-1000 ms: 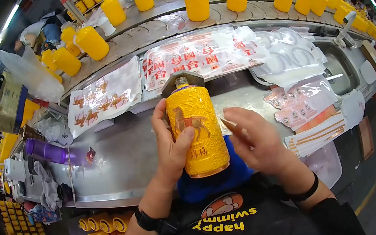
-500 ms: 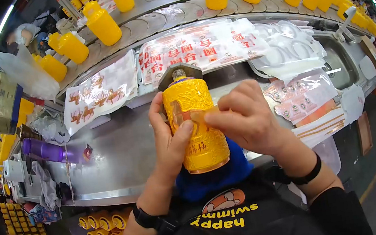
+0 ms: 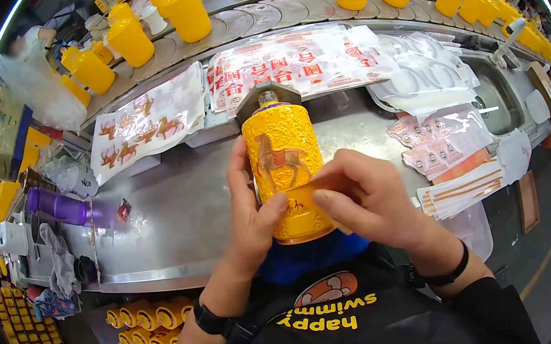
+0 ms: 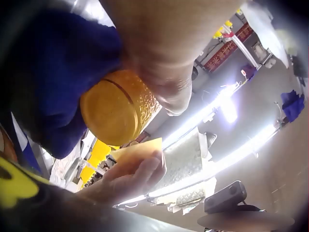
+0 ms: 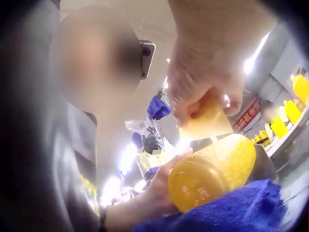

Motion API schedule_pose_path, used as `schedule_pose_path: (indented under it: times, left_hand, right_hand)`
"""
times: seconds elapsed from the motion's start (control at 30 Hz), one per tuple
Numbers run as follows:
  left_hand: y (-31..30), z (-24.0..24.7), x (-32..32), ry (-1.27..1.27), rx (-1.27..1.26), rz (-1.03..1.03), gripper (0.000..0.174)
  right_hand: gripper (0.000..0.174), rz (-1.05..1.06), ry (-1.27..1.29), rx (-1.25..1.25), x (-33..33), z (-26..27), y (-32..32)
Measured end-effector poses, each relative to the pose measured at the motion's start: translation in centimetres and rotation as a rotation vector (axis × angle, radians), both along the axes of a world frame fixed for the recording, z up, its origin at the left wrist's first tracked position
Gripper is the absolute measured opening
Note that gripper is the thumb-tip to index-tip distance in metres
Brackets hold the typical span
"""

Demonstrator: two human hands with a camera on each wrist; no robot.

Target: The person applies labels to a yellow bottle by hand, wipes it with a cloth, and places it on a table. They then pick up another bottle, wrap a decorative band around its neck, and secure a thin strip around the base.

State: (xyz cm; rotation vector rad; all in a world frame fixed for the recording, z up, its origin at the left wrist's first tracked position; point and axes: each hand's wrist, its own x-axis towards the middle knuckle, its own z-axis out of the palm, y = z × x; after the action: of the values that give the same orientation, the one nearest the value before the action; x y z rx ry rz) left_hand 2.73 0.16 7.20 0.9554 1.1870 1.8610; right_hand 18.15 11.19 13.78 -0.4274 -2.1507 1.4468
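Note:
A yellow embossed bottle [image 3: 282, 143] leans back with its neck away from the body and its base above a blue cloth [image 3: 314, 256]. Its front carries a brown horse decal [image 3: 281, 164] and small dark writing below. My left hand [image 3: 248, 219] grips the bottle's left side, thumb on the front beside the writing. Pinched in my right hand [image 3: 377, 195] is a thin flat tan scraper-like piece [image 5: 207, 127], whose edge lies across the bottle front just below the horse. In the left wrist view the bottle's round base [image 4: 110, 113] faces the camera.
Behind the bottle's neck stands a grey angular block [image 3: 269, 95]. Decal sheets with horses [image 3: 139, 138] and red characters [image 3: 297, 68] lie beyond it. More yellow bottles [image 3: 189, 16] stand on a curved conveyor [image 3: 269, 16]. A purple bottle [image 3: 61, 206] lies on the left; a sink [image 3: 499, 97] is at right.
My right hand has moved from the bottle's right side onto its front, then down from the horse toward the writing. The left hand keeps its grip. Conveyor bottles have shifted right.

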Motion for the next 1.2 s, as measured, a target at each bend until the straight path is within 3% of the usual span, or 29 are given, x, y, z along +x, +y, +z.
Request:
schedule_pose_path:
  times: [0.03, 0.17, 0.27, 0.3, 0.4, 0.47, 0.53, 0.67, 0.7, 0.83, 0.93, 0.97, 1.07, 1.1, 1.2]
  left_hand:
    - [0.1, -0.1, 0.2, 0.032, -0.007, 0.016, 0.089]
    - [0.1, -0.1, 0.3, 0.059, -0.008, 0.018, 0.090]
    - [0.0, -0.3, 0.2, 0.052, 0.001, 0.005, 0.088]
    - [0.0, -0.4, 0.2, 0.007, 0.022, 0.005, 0.087]
    - [-0.4, -0.6, 0.3, -0.113, 0.058, -0.004, 0.085]
    - [-0.7, -0.3, 0.5, -0.171, 0.053, -0.019, 0.084]
    - [-0.7, -0.5, 0.5, -0.013, -0.002, 0.019, 0.084]
    - [-0.7, -0.7, 0.3, 0.064, -0.016, 0.027, 0.084]
    - [-0.7, -0.7, 0.4, 0.066, -0.017, 0.033, 0.084]
    - [-0.8, -0.6, 0.3, 0.083, -0.025, 0.031, 0.084]
    - [-1.0, -1.1, 0.3, 0.146, 0.004, 0.085, 0.083]
    - [-1.0, -1.3, 0.2, 0.182, 0.020, 0.108, 0.084]
    - [-2.2, -1.7, -0.6, 0.365, 0.051, 0.150, 0.087]
    - [-2.2, -1.5, -0.9, 0.358, 0.059, 0.171, 0.087]
    - [-1.1, 0.2, -2.0, 0.239, 0.100, 0.118, 0.072]
  right_hand:
    - [0.012, -0.012, 0.027, -0.122, -0.4, -1.1, -0.2]
    - [0.011, -0.150, -0.053, -0.215, 0.2, -1.4, 0.2]
    - [0.011, -0.223, 0.018, 0.136, 0.5, -1.1, 0.5]
    - [0.016, -0.203, 0.040, 0.564, 0.2, -0.1, 0.6]
    - [0.019, 0.070, 0.117, 0.809, 0.1, 1.4, 0.0]
    - [0.015, 0.069, 0.060, 0.512, -0.1, 1.4, 0.0]
    - [0.013, 0.018, -0.072, 0.180, 0.0, 0.8, 0.1]
    - [0.009, -0.124, -0.056, -0.054, 0.3, 0.8, 0.5]
    - [0.008, -0.045, -0.023, -0.094, 0.1, 1.0, -0.1]
    - [0.012, -0.234, -0.091, 0.063, 0.0, 0.1, 0.3]
    - [0.011, -0.008, -0.163, -0.107, 0.6, 1.1, -0.2]
    - [0.006, 0.014, -0.073, -0.086, 0.2, 0.2, -0.5]
    - [0.007, -0.278, 0.031, 0.361, -0.2, -0.2, 1.3]
    - [0.011, -0.286, 0.031, 0.535, -0.5, 0.3, 1.6]
    - [0.014, 0.035, 0.101, 0.919, -1.9, 2.2, 1.2]
